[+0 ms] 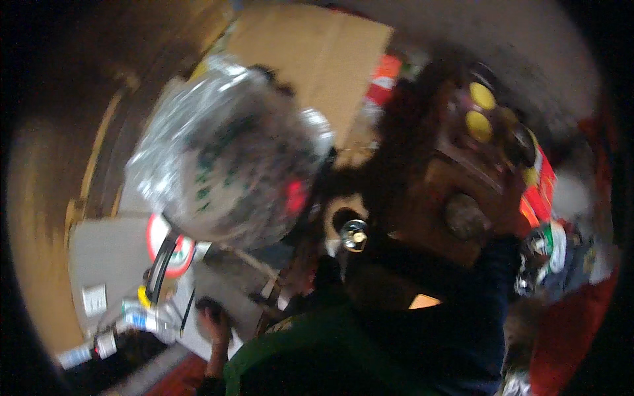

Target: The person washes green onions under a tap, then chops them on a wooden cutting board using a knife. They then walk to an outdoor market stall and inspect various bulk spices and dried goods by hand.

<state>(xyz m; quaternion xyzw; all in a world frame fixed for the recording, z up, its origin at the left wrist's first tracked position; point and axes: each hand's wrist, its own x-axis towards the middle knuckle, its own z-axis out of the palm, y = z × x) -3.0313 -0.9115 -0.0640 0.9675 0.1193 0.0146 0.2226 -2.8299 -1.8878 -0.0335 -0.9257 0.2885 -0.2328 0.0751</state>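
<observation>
Crinkled clear plastic bag [228, 155] fills the upper left, blurred. Right hand [505, 198] seems to touch a brown box [462, 178] at right; its grip is unclear. Left hand is hidden from sight.

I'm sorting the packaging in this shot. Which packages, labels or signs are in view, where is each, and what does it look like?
Clear plastic bag: upper left, crinkled, with blurred green print and a red spot.
Cardboard sheet: top centre, flat, plain brown.
Round label: left of centre, white with a red rim.
Red packages: right side, red, orange and white, blurred.
Small white label: lower left, rectangular.
</observation>
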